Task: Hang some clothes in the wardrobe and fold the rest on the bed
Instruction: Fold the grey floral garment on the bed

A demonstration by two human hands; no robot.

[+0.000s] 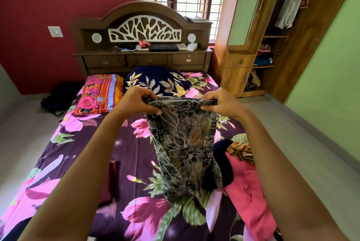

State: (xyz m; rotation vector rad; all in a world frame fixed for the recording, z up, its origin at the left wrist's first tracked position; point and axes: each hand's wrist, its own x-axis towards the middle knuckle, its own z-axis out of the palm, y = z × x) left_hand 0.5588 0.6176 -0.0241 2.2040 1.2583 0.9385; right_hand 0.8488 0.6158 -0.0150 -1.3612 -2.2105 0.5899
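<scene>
- Your left hand [136, 100] and right hand [222, 104] each pinch a top corner of the grey floral garment [185, 151].
- It hangs lengthwise, long axis vertical, over the bed [132, 155].

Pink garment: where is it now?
Head view, lower right: the pink garment lies on the bed near its right edge, beside a dark navy garment and right of the held-up grey floral garment.
</scene>
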